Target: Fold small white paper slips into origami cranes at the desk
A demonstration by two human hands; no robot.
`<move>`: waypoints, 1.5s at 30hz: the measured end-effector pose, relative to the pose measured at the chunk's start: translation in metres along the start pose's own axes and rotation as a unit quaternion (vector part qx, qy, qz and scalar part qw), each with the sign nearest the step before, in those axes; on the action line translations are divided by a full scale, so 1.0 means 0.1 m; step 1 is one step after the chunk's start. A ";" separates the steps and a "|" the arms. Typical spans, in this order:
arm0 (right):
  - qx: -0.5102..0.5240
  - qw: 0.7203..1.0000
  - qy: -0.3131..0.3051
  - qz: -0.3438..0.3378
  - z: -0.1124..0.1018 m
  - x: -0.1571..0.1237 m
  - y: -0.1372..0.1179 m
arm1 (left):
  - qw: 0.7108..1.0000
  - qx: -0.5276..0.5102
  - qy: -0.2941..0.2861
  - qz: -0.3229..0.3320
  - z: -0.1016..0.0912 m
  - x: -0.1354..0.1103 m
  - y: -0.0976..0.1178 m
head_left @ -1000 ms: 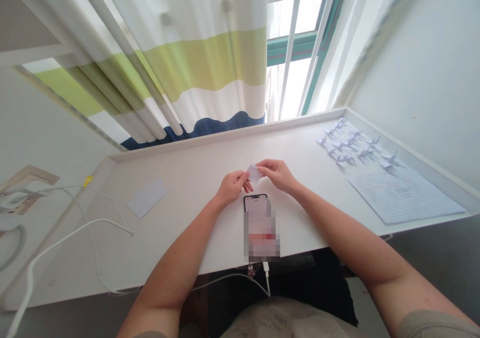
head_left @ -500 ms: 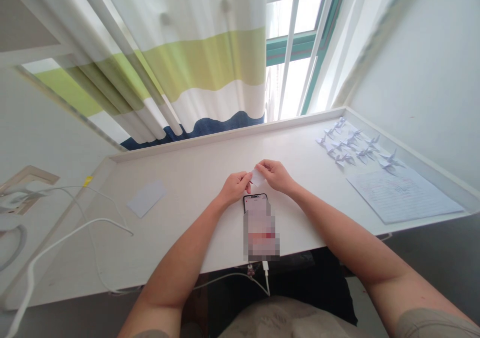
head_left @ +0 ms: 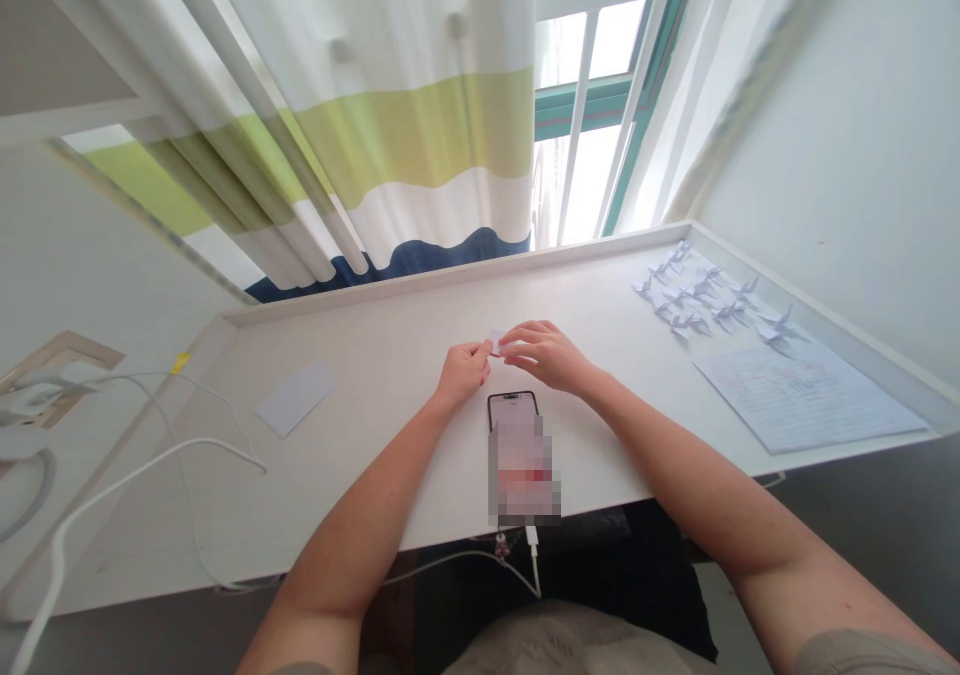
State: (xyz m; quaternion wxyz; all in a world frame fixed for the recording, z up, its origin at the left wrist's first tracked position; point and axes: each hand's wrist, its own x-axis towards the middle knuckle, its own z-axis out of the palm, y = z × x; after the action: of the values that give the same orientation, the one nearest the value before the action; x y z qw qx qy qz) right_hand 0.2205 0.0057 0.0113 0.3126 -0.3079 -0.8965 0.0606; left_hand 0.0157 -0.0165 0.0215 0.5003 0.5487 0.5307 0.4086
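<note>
A small folded piece of white paper (head_left: 496, 341) is pinched between my left hand (head_left: 463, 372) and my right hand (head_left: 550, 354), just above the white desk (head_left: 375, 455). Most of the paper is hidden by my right fingers, which lie over it. Directly below my hands a phone (head_left: 520, 451) lies flat on the desk, its charging cable plugged in at the near edge.
Several small folded paper cranes (head_left: 701, 297) sit at the back right, next to a lined written sheet (head_left: 806, 400). A blank paper slip (head_left: 294, 397) lies at the left. White cables (head_left: 142, 465) trail over the left side. A striped curtain (head_left: 390, 145) and window stand behind.
My right hand has turned over the paper and covers more of it; the paper, held up and visible before, now sits lower between my fingertips. The view shifted slightly.
</note>
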 end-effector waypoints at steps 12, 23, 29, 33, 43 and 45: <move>-0.036 0.997 -0.065 0.000 0.03 -0.03 0.06 | 0.952 0.274 0.080 0.107 -0.24 0.07 -0.11; 0.059 0.988 -0.123 0.075 0.03 -0.07 0.10 | 0.843 0.442 -0.122 0.281 -0.35 0.13 -0.14; 0.098 0.983 -0.112 0.105 0.04 -0.07 0.13 | 0.852 0.435 -0.121 0.264 -0.34 0.14 -0.10; 0.082 0.984 -0.101 0.118 0.09 -0.05 0.12 | 0.876 0.413 -0.080 0.237 -0.31 0.16 -0.12; 0.076 0.986 -0.060 0.136 0.21 -0.02 0.15 | 0.905 0.379 -0.028 0.191 -0.27 0.14 -0.13; 0.077 0.985 -0.056 0.145 0.23 0.00 0.16 | 0.910 0.366 -0.028 0.195 -0.27 0.15 -0.14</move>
State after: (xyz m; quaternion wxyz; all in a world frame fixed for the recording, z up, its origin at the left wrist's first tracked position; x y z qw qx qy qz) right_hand 0.2152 0.0203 -0.0120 0.2729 -0.4057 -0.8511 0.1914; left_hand -0.0119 0.0004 0.0110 0.1896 0.7970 0.5111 0.2601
